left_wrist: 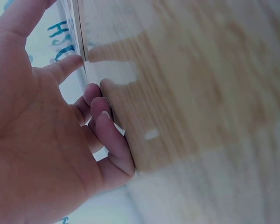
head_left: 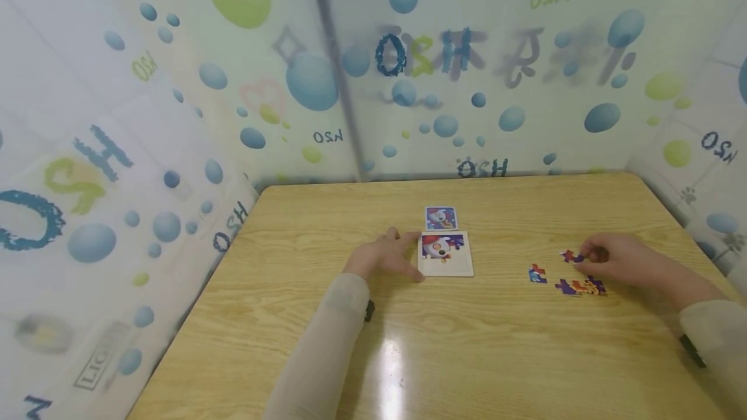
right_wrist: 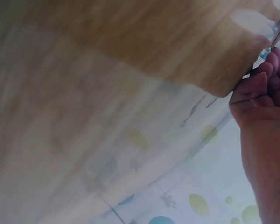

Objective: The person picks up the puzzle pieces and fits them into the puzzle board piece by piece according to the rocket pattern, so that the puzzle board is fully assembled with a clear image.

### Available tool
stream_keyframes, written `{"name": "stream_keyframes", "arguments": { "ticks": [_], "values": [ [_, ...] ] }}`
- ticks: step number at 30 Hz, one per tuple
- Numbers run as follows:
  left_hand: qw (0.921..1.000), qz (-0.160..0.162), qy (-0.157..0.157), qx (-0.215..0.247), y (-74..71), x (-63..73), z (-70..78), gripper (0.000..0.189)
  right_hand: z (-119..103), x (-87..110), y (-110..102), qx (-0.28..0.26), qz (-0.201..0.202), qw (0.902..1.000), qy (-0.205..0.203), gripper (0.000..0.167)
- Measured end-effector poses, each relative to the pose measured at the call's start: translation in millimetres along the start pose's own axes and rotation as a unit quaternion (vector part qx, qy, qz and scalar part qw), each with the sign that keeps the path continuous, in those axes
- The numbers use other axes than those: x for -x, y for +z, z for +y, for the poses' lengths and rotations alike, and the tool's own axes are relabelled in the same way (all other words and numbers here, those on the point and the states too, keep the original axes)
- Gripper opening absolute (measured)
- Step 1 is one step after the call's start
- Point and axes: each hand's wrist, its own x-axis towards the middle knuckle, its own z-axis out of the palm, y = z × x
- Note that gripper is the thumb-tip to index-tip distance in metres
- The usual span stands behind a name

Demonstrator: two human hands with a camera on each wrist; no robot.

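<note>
My left hand (head_left: 380, 257) rests on the table at the left side of a square white puzzle tray (head_left: 458, 267). Its thumb and index finger are spread along that edge, the other fingers bent against the wood. Joined puzzle pieces showing a white cartoon face (head_left: 439, 249) fill the tray's upper part; its lower part is white. Over to the right, my right hand (head_left: 627, 263) pinches a small red and purple puzzle piece (head_left: 569, 256) between thumb and fingertips. In the right wrist view the curled fingers (right_wrist: 263, 86) are at the image's edge.
A small picture card (head_left: 441, 218) with a similar character lies just beyond the tray. Near my right hand are a red and blue puzzle piece (head_left: 537, 274) and a cluster of purple and orange pieces (head_left: 580, 286). Printed curtains (head_left: 373, 115) surround the wooden table (head_left: 467, 355).
</note>
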Motion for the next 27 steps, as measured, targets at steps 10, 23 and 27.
{"name": "stream_keyframes", "arguments": {
  "ticks": [10, 23, 27],
  "values": [
    [1.0, -0.003, 0.003, -0.003, -0.5, 0.5, -1.1, 0.101, -0.2, -1.0, 2.3, 0.004, 0.013, 0.9999, 0.008, 0.043],
    [0.9999, 0.013, 0.0, -0.008, 1.0, -1.1, -7.9, 0.102, -9.8, -14.2, -7.8, -0.017, 0.021, 0.9995, 0.015, 0.04],
    [0.9998, 0.01, 0.01, -0.012, 2.6, -3.8, -7.4, 0.102, -24.6, -24.8, -12.4, -0.011, 0.003, 0.9999, 0.003, 0.038]
  ]
}}
